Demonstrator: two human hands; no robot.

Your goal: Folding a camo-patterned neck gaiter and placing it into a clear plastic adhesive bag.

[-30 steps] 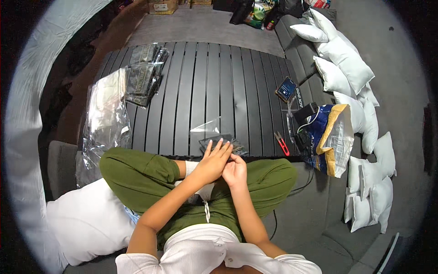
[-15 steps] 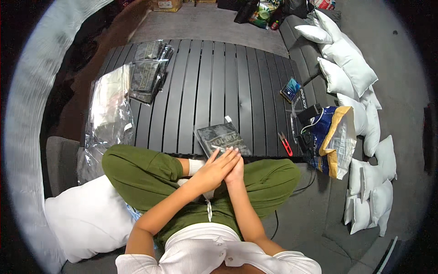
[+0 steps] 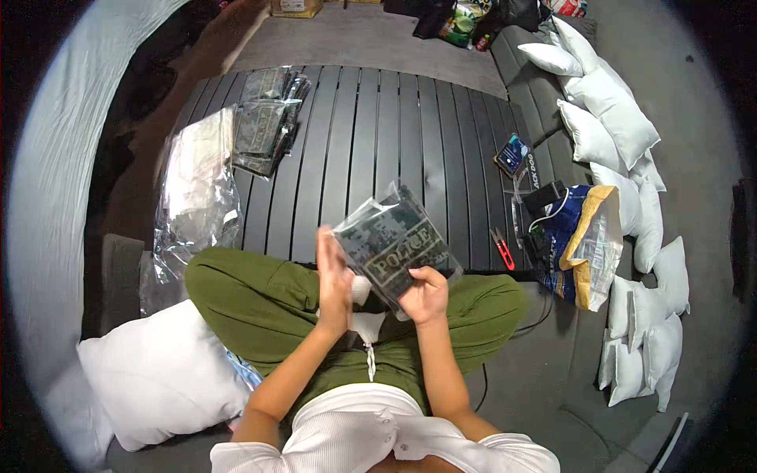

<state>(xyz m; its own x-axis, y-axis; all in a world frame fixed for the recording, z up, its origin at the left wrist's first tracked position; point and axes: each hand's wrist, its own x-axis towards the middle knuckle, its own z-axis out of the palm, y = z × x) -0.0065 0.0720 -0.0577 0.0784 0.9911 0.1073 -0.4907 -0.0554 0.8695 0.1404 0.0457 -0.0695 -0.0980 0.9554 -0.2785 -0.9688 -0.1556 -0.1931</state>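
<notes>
A flat, dark camouflage-patterned packet [image 3: 386,236] in a clear plastic sleeve is tilted up over the table's near edge. My right hand [image 3: 426,296] grips its lower right corner, thumb on top and fingers behind. Beside the packet's left edge is my left hand [image 3: 334,284], held upright with its fingers stretched out and slightly blurred. Whether that palm touches the plastic, I cannot tell.
The black slatted table [image 3: 339,158] bears stacked camouflage packets [image 3: 264,126] and clear plastic sleeves [image 3: 197,181] at left. Red-handled thread snips [image 3: 502,251], a phone [image 3: 512,154] and a blue-and-yellow bag [image 3: 587,244] are at right. White pillows [image 3: 611,118] lie beyond.
The packet has gone from lying on the table under both hands to being lifted and tilted in my right hand. My left hand has moved off it to the left.
</notes>
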